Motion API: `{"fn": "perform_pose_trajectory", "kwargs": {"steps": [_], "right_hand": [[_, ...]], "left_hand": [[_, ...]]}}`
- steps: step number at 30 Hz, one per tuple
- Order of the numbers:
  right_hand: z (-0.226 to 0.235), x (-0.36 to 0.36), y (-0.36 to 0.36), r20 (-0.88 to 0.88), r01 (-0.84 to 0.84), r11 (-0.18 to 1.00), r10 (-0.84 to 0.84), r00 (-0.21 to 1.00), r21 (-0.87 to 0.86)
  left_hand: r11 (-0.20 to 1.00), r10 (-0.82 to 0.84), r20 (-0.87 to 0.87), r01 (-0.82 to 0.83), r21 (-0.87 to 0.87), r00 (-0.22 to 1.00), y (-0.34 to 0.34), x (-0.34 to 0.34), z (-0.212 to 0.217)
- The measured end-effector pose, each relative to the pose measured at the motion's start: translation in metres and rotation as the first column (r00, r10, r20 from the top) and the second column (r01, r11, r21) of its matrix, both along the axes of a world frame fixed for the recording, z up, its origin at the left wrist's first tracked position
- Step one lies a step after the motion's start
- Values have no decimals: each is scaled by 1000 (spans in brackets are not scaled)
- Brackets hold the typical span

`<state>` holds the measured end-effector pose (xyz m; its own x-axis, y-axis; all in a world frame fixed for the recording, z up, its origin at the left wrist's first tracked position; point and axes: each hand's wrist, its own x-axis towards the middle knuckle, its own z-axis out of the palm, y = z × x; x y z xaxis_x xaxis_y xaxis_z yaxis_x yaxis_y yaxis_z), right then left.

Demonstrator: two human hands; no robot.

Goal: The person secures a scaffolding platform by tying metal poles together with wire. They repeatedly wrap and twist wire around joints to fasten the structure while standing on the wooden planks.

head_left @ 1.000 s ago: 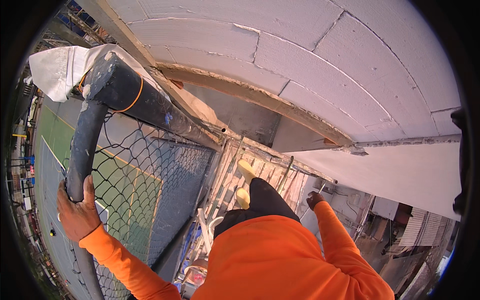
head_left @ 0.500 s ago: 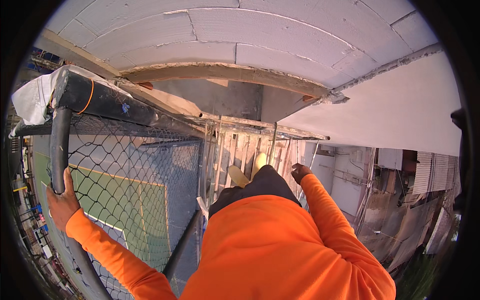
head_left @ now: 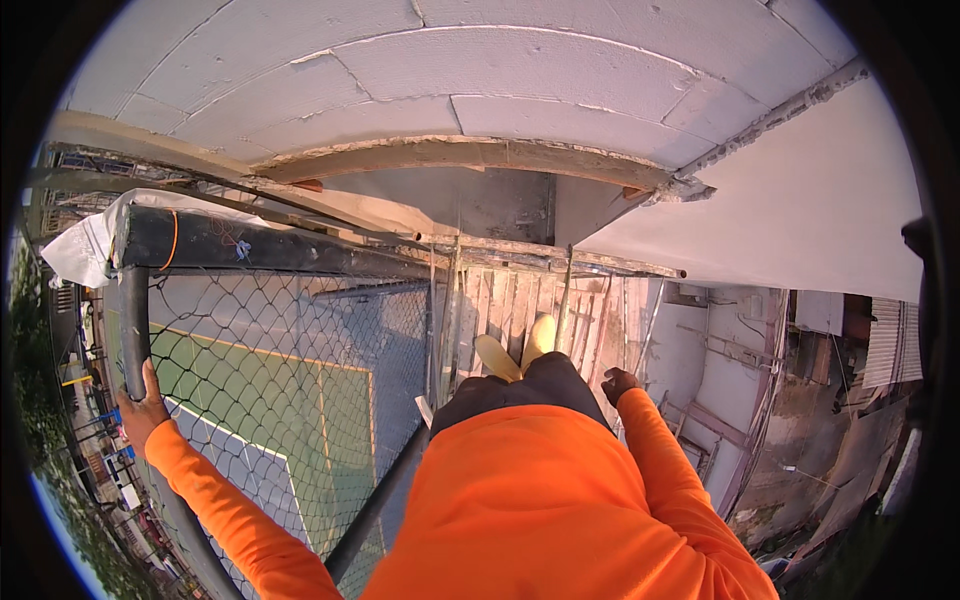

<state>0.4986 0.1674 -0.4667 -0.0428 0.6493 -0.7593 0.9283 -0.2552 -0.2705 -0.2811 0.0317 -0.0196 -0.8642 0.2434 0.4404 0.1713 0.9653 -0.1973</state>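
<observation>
My left hand is wrapped round the dark metal pole at the near left edge of the fence frame, its thumb lying along it. Some of its fingers are hidden behind the pole. Black wire mesh fills the frame beside it. Low beside my thigh, my right hand hangs with loosely bent fingers slightly apart, and I see nothing in it. A thin upright rod is nearest to that hand. Both arms are in orange sleeves.
My yellow boots stand on a narrow plank platform high above the ground. Ahead rises a pale block wall over a wooden beam. A green court lies below on the left, old roofs on the right.
The view has tilted a little, so fence, platform and boots sit slightly lower and further right. My left hand keeps its hold on the pole; the right stays beside my thigh.
</observation>
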Motion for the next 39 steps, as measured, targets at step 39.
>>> {"fn": "perform_pose_trajectory", "kwargs": {"steps": [39], "right_hand": [[-24, 66, 111, -57, 72, 994, -67, 996, 82]], "left_hand": [[996, 92, 35, -92, -17, 995, 1, -10, 3]]}}
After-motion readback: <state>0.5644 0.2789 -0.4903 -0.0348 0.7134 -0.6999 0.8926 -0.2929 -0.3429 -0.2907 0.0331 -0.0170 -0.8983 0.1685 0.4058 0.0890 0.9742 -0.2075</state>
